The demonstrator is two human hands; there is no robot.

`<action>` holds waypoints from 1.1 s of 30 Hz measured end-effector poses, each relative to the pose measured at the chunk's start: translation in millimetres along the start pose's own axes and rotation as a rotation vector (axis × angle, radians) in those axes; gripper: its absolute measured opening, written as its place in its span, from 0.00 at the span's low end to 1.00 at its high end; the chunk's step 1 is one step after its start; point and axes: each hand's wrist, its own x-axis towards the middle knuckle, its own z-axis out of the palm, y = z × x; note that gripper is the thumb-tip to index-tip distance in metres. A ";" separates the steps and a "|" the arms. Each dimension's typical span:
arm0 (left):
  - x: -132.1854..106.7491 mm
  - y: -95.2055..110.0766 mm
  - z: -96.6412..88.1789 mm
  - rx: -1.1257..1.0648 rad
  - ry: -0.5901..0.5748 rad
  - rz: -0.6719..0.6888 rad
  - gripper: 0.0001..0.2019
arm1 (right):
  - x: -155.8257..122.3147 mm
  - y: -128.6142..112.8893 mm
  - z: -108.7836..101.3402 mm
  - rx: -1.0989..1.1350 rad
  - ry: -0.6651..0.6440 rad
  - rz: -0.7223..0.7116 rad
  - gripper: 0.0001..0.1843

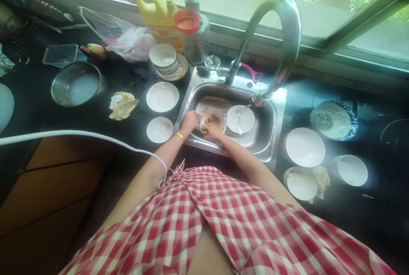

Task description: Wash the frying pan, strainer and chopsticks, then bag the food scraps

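Note:
In the steel sink (268, 138) I hold a small dirty plate (212, 121) with brown food remains. My left hand (189, 121) grips its left rim, with a gold bangle on the wrist. Closed at the plate's near edge, my right hand (212, 130) has its fingers on the food-smeared face. A clean-looking white plate (241, 119) lies flat in the sink right beside it, under the spout of the curved tap (281, 32). A thin stream of water falls onto that plate.
Left counter: two white plates (162, 96) (159, 129), a stack of small dishes (166, 60), a steel bowl (76, 84), a crumpled cloth (123, 104), a yellow detergent bottle (158, 15). Right counter: white bowls (305, 147) (351, 170) and a patterned plate (334, 119). A white cable (79, 135) crosses my left arm.

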 end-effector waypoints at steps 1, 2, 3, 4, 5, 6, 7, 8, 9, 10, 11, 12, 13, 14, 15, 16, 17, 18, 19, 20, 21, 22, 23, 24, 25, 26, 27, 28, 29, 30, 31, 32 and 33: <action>0.3 0.6 -1.6 0.005 -0.004 -0.001 0.17 | 0.0 0.9 -0.4 0.017 0.003 -0.015 0.33; 0.6 1.1 -3.2 0.008 -0.005 -0.002 0.17 | 0.2 2.5 -1.2 0.038 0.010 -0.033 0.32; 0.9 1.7 -5.1 0.008 -0.003 0.000 0.16 | 0.7 4.8 -2.2 0.070 0.015 -0.051 0.32; 1.2 2.7 -7.2 0.010 0.005 0.004 0.16 | 1.4 7.7 -3.5 0.117 0.019 -0.070 0.32; 1.4 4.2 -9.9 0.014 0.014 0.014 0.16 | 2.3 11.1 -4.7 0.187 0.017 -0.087 0.31; 1.4 6.2 -13.1 0.022 0.025 0.028 0.16 | 3.3 14.4 -5.6 0.268 0.011 -0.098 0.29; 1.2 8.8 -16.8 0.032 0.038 0.045 0.16 | 4.2 17.5 -5.9 0.347 0.003 -0.099 0.26; 0.7 11.9 -21.0 0.044 0.051 0.065 0.16 | 4.8 19.8 -5.5 0.414 -0.004 -0.090 0.22; -0.2 15.2 -25.5 0.054 0.067 0.088 0.16 | 5.2 21.3 -4.5 0.461 -0.005 -0.068 0.19; -1.3 18.4 -29.8 0.061 0.087 0.114 0.16 | 5.2 21.9 -3.1 0.492 0.002 -0.036 0.16; -2.5 21.2 -33.7 0.065 0.112 0.142 0.16 | 4.9 21.6 -1.4 0.518 0.015 -0.003 0.13; -3.7 23.2 -36.7 0.069 0.138 0.170 0.16 | 4.4 20.7 0.2 0.563 0.035 0.033 0.11; -4.7 24.4 -38.5 0.074 0.158 0.196 0.16 | 3.9 19.4 1.3 0.659 0.056 0.083 0.08; -5.4 24.6 -38.9 0.081 0.167 0.217 0.16 | 3.4 18.0 1.5 0.792 0.080 0.141 0.05; -5.8 24.0 -37.9 0.091 0.163 0.227 0.16 | 2.9 16.9 0.7 0.937 0.103 0.197 0.04; -5.9 22.8 -35.5 0.101 0.148 0.229 0.15 | 2.4 16.1 -1.3 1.072 0.125 0.250 0.05; -5.8 21.5 -32.1 0.109 0.128 0.221 0.15 | 1.7 15.7 -4.5 1.178 0.144 0.298 0.05; -5.6 20.5 -28.0 0.112 0.107 0.204 0.15 | 0.5 15.5 -8.8 1.244 0.159 0.333 0.06; -5.6 20.0 -23.6 0.111 0.094 0.186 0.15 | -1.5 15.3 -14.2 1.268 0.172 0.353 0.07; -5.7 20.4 -19.5 0.104 0.089 0.172 0.15 | -4.4 14.8 -20.4 1.278 0.180 0.367 0.08; -6.1 21.5 -15.7 0.094 0.088 0.165 0.15 | -8.4 13.8 -27.2 1.303 0.177 0.388 0.09; -6.8 23.4 -12.5 0.084 0.088 0.165 0.16 | -13.4 12.1 -34.6 1.345 0.163 0.412 0.10; -7.8 25.6 -9.9 0.075 0.089 0.170 0.16 | -19.2 9.5 -42.1 1.399 0.138 0.434 0.10; -8.9 27.9 -7.7 0.068 0.088 0.180 0.16 | -25.3 6.2 -49.7 1.462 0.105 0.452 0.10; -10.2 29.8 -5.8 0.063 0.084 0.191 0.16 | -31.1 2.2 -56.9 1.528 0.063 0.466 0.11; -11.6 31.1 -3.9 0.057 0.078 0.203 0.16 | -36.0 -2.0 -63.5 1.588 0.018 0.472 0.11; -13.1 31.6 -2.0 0.049 0.070 0.220 0.16 | -39.5 -6.3 -69.1 1.637 -0.026 0.467 0.10; -14.8 31.2 0.0 0.034 0.061 0.242 0.15 | -41.1 -10.3 -73.6 1.678 -0.071 0.457 0.10; -16.7 30.0 2.0 0.011 0.055 0.267 0.15 | -40.7 -13.8 -76.7 1.714 -0.118 0.443 0.08; -18.8 28.2 4.0 -0.021 0.058 0.285 0.15 | -38.4 -16.7 -78.5 1.742 -0.160 0.431 0.07; -21.1 26.0 5.8 -0.056 0.067 0.294 0.15 | -34.4 -19.0 -79.0 1.757 -0.169 0.417 0.05; -23.8 23.7 7.4 -0.091 0.080 0.295 0.15 | -29.1 -20.9 -78.5 1.761 -0.145 0.400 0.04; -26.6 21.7 8.9 -0.122 0.094 0.289 0.15 | -23.2 -22.6 -77.2 1.756 -0.095 0.383 0.04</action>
